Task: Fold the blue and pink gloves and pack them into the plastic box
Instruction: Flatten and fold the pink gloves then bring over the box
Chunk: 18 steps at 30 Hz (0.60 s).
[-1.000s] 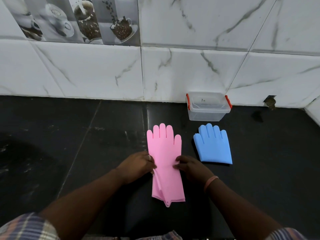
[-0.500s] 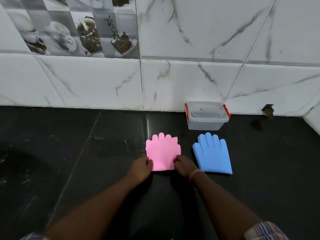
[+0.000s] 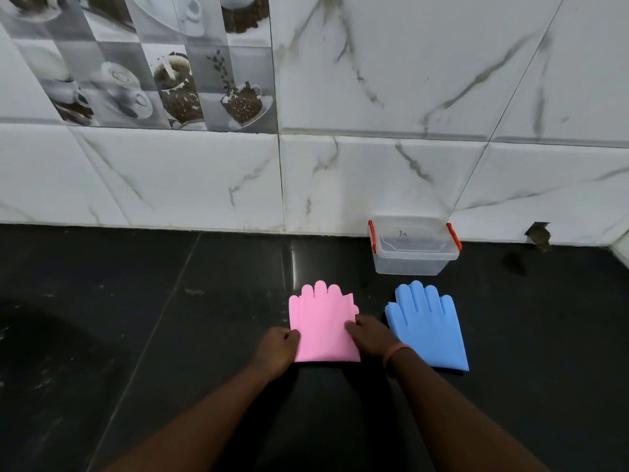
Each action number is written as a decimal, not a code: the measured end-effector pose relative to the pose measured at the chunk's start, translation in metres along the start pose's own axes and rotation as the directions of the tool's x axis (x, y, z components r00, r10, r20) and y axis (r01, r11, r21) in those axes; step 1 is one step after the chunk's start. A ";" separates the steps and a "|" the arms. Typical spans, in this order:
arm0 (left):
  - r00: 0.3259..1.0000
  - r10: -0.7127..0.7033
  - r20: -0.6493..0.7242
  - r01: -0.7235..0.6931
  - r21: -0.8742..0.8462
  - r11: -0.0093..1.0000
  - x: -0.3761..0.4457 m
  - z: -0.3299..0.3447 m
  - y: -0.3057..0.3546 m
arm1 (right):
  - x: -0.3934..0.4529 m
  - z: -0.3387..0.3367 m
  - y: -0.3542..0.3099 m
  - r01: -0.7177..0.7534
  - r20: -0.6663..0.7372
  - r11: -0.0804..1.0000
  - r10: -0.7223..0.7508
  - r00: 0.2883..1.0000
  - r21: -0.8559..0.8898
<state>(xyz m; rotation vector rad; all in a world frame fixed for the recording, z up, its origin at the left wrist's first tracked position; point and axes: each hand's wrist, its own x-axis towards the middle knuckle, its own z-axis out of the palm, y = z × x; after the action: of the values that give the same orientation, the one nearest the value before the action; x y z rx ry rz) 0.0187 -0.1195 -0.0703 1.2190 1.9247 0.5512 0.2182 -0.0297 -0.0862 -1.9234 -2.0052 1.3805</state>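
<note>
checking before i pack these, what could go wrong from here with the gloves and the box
1. The pink glove is folded and held down at both edges by the left hand and right hand; on release it may spring open.
2. The plastic box looks small and may have its lid on, so packing could stall.
3. The blue glove lies close beside the right hand and could get nudged.

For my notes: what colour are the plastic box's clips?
Red clips on the clear plastic box, head view.
</note>
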 end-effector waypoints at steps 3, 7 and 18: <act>0.999 -0.019 -0.044 0.016 -0.062 0.998 0.001 0.001 0.002 | 0.005 0.005 0.004 0.006 -0.051 0.999 -0.008 0.999 -0.041; 0.992 0.022 -0.125 -0.025 -0.022 0.999 0.007 0.000 0.009 | 0.010 0.011 0.003 -0.038 -0.116 0.996 0.028 0.993 -0.078; 0.984 -0.064 -0.168 0.101 0.222 0.970 0.025 0.007 0.011 | 0.008 0.026 -0.004 -0.104 -0.352 0.960 0.006 0.936 -0.260</act>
<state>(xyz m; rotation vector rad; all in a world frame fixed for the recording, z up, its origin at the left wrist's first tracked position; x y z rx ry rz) 0.0243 -0.0921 -0.0758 1.2620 2.2147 0.4001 0.1979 -0.0367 -0.1041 -2.1615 -2.0607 0.7215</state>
